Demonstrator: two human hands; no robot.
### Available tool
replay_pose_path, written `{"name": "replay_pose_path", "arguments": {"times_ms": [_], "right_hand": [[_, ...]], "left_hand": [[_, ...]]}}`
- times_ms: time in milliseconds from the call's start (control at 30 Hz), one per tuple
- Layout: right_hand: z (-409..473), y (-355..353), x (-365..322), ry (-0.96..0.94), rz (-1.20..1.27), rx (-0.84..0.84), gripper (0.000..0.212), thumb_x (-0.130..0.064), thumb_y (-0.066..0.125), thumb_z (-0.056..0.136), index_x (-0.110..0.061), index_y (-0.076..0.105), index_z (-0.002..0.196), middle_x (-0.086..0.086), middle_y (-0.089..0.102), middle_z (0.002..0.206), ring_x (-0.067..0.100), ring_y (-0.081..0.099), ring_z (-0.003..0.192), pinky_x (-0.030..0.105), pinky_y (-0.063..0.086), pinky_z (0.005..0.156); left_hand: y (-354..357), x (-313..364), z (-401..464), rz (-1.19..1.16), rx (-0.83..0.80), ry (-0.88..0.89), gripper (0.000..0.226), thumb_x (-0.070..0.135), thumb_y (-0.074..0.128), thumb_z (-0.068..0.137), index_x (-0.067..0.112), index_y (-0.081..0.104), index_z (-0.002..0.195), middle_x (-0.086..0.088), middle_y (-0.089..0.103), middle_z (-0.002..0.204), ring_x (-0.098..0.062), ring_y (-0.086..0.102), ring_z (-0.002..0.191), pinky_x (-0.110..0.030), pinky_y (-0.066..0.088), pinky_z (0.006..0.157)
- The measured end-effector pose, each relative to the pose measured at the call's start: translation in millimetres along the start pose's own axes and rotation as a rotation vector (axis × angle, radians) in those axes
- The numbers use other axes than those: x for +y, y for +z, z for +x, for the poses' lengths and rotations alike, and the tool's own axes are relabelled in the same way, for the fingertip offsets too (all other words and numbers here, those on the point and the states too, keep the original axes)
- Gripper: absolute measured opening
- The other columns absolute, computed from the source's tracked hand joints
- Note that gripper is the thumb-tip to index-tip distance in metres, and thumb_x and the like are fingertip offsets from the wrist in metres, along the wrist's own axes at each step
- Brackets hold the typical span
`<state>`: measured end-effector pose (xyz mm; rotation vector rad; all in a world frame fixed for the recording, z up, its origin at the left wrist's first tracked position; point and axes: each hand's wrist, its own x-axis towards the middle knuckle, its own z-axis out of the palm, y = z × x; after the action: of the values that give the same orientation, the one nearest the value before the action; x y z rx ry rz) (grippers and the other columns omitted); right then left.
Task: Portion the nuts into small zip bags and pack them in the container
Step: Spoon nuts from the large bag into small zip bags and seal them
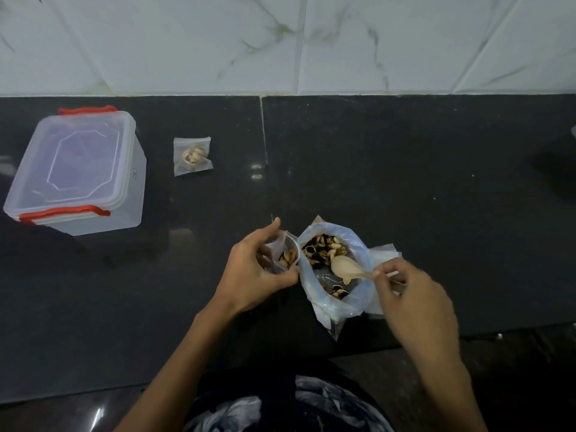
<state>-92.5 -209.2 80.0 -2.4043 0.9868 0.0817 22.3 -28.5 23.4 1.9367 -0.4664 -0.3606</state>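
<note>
The light is dim and cool. Small white glare spots sit on the polished black stone surface [405, 182]. The whole picture is soft, the wide lens bends the edges, and the lower corners are dark.

Clear container [78, 169] showing red latches [64, 213], black speckled counter [405, 182] gleaming, white grey-veined marble wall [280, 42] standing behind, tan and dark brown nuts [324, 249] filling bluish translucent bag [364, 294], pale cream spoon [346, 268] resting inside
</note>
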Motion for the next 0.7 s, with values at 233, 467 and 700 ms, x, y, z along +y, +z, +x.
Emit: {"name": "replay_pose_path", "arguments": {"times_ms": [233, 467, 700], "right_hand": [[1.6, -5.0, -30.4, -0.394, -0.162, 0.005, 0.03, -0.042, 0.053, 0.09, -0.042, 0.052, 0.12, -0.015, 0.04, 0.128, 0.006, 0.032, 0.123, 0.023, 0.021, 0.093], [45.2, 15.2, -76.1, -0.926, -0.263, -0.246, 0.007, -0.031, 0.06, 0.088, -0.034, 0.06, 0.094, -0.016, 0.047, 0.124, 0.004, 0.04, 0.118, 0.024, 0.02, 0.1], [55.1, 12.7, -96.7, -0.81, 0.266, -0.384, 0.008, -0.034, 0.067, 0.083, -0.026, 0.067, 0.085, -0.011, 0.058, 0.086, 0.001, 0.056, 0.081, 0.023, 0.049, 0.075]], "left_hand": [[-4.7, 3.0, 0.0, -0.094, -0.01, -0.004, 0.086, 0.0, 0.078, 0.068, 0.028, 0.037, 0.138, 0.01, 0.05, 0.128, -0.012, 0.067, 0.088, -0.022, 0.057, 0.072], [-21.1, 18.9, -4.6, -0.23, 0.042, 0.069, 0.083, 0.008, 0.08, 0.066, 0.032, 0.038, 0.133, 0.012, 0.054, 0.123, -0.013, 0.07, 0.086, -0.025, 0.057, 0.076], [-32.1, 1.2, -8.6, -0.339, 0.066, -0.001, 0.075, 0.029, 0.082, 0.057, 0.017, 0.052, 0.124, 0.001, 0.066, 0.114, -0.016, 0.064, 0.105, -0.027, 0.052, 0.087]]}}
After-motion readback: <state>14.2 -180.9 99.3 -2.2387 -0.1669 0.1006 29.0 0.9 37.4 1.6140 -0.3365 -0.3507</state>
